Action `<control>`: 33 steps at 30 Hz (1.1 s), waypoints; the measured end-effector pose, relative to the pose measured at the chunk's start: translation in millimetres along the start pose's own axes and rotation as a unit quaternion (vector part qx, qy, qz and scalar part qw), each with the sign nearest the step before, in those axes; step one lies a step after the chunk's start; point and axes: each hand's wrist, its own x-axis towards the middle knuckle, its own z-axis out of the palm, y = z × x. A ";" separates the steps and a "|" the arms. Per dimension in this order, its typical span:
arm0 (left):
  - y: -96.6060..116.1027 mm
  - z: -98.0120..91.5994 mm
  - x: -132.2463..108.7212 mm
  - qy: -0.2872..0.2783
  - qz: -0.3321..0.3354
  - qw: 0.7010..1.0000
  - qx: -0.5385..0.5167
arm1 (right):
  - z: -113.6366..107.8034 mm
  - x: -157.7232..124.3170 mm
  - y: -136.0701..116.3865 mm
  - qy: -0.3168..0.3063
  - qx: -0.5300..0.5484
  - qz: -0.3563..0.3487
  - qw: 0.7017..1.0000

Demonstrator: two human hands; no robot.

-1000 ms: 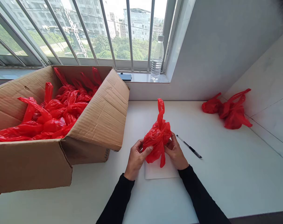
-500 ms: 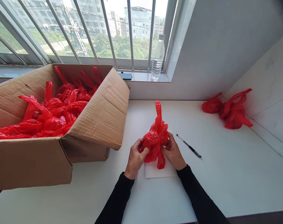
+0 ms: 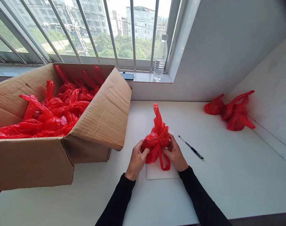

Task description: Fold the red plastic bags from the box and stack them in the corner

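Observation:
A knotted red plastic bag (image 3: 156, 138) is held between my two hands over a white sheet of paper (image 3: 154, 173). One loop of the bag points up and away, and another hangs toward me. My left hand (image 3: 137, 158) grips the bag's left side, thumb on top. On its right side my right hand (image 3: 176, 153) pinches it, with the fingers partly behind the plastic. What is inside the bag is hidden. To the right of my right hand lies a black pen (image 3: 191, 147).
On the left stands a large cardboard box (image 3: 100, 113) with several tied red bags (image 3: 55, 116) inside. More red bags (image 3: 236, 111) lie by the right wall. A water bottle (image 3: 160, 59) and a phone (image 3: 127, 76) rest on the windowsill of the barred window.
The bag has tilted slightly in my hands: its upper loop leans further left and the lower loop has swung right and opened. Both hands keep their grip.

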 end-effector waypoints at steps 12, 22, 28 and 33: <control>-2.5 0.7 -3.4 -0.023 -0.006 0.999 -0.049 | -1.1 -1.0 -4.8 0.009 0.039 -0.010 0.999; -0.9 0.2 -5.2 -0.005 0.018 0.998 -0.057 | -1.2 -2.5 -9.1 -0.049 0.059 0.023 0.997; -2.1 5.6 -5.9 -0.036 0.038 0.998 -0.020 | -1.0 0.9 -3.7 0.013 0.103 -0.002 0.995; -4.6 7.3 -5.8 -0.061 0.017 0.997 -0.038 | -1.0 0.7 -8.9 0.035 0.138 0.000 0.990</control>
